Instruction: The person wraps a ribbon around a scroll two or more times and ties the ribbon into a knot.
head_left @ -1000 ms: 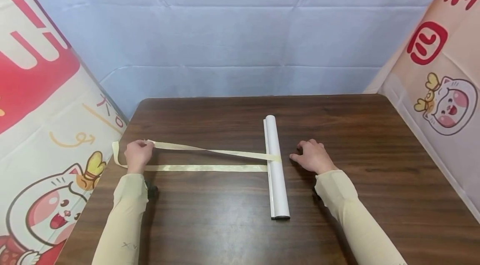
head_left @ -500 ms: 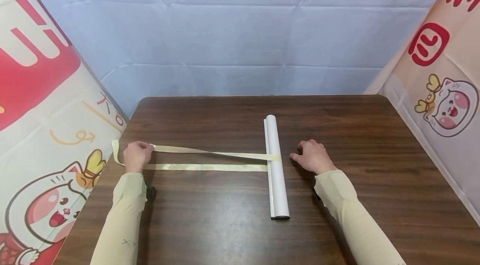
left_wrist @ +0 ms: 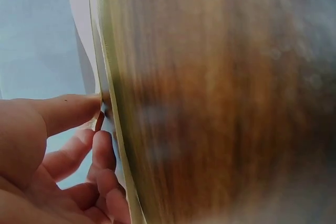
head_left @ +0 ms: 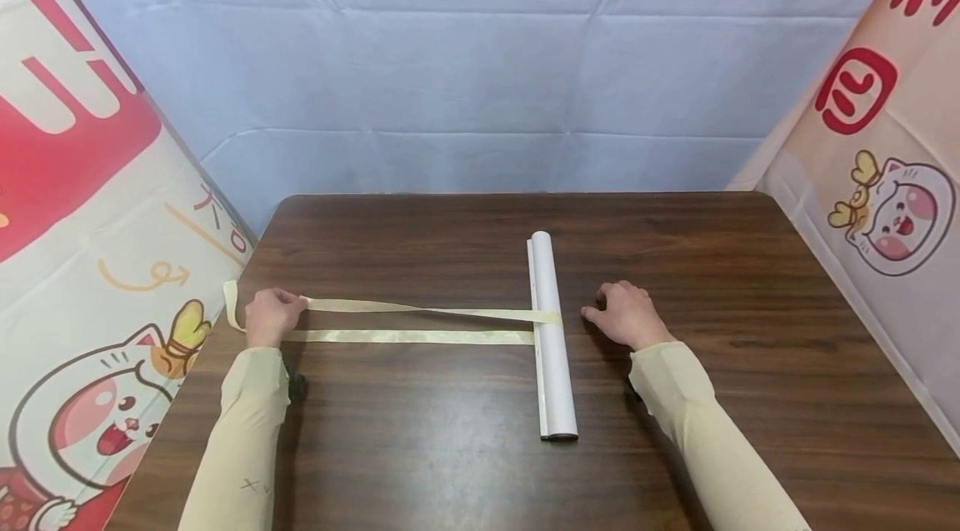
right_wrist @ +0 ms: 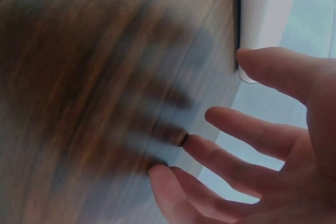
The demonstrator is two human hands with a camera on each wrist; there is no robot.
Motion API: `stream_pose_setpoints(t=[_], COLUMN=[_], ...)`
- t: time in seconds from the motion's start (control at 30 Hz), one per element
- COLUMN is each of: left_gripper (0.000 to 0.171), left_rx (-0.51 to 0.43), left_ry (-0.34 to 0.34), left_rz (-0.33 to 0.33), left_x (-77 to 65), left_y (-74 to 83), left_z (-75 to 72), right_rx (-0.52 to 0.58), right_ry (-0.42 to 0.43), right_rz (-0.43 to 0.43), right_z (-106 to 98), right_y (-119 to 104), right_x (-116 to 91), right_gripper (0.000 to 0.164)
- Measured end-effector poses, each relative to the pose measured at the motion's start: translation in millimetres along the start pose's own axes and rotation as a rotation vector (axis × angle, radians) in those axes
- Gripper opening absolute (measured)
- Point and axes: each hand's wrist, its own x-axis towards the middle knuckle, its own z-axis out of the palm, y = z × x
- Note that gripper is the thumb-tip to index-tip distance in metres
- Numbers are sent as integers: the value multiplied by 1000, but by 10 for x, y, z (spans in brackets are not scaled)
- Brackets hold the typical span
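A white roll [head_left: 557, 381], dark at its near end, lies lengthwise on the table. A pale yellow ribbon [head_left: 420, 337] passes over it, and two strands run left from it. At the left, my left hand [head_left: 273, 316] pinches the upper strand between thumb and fingers, holding it a little off the table with a slight twist along it. The left wrist view shows this ribbon [left_wrist: 111, 77] at the thumb tip. My right hand [head_left: 626, 313] rests right of the roll, apart from it, with fingers spread and loosely bent, holding nothing in the right wrist view.
The brown wooden table [head_left: 450, 481] fills the lower view. A ribbon end [head_left: 231, 302] curls up near its left edge, beyond my left hand. A pale blue cloth [head_left: 480, 81] hangs behind, with printed panels [head_left: 888, 206] at both sides.
My left hand has moved slightly left and nearer to me. The upper ribbon strand has come down a little toward the lower one. The roll and my right hand stay nearly in place.
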Motion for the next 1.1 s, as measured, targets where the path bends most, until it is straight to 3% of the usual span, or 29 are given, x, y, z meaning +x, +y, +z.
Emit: stream_pose_setpoints(t=[1.1], left_gripper=[34], left_rx=[73], left_ry=[-11], left_rz=[-59], left_x=[-24], left_y=[-15], left_z=[-22], right_rx=[-9], right_ry=[20], right_rz=[-22], right_z=[6], right_y=[18], right_x=[-5], right_gripper=[37])
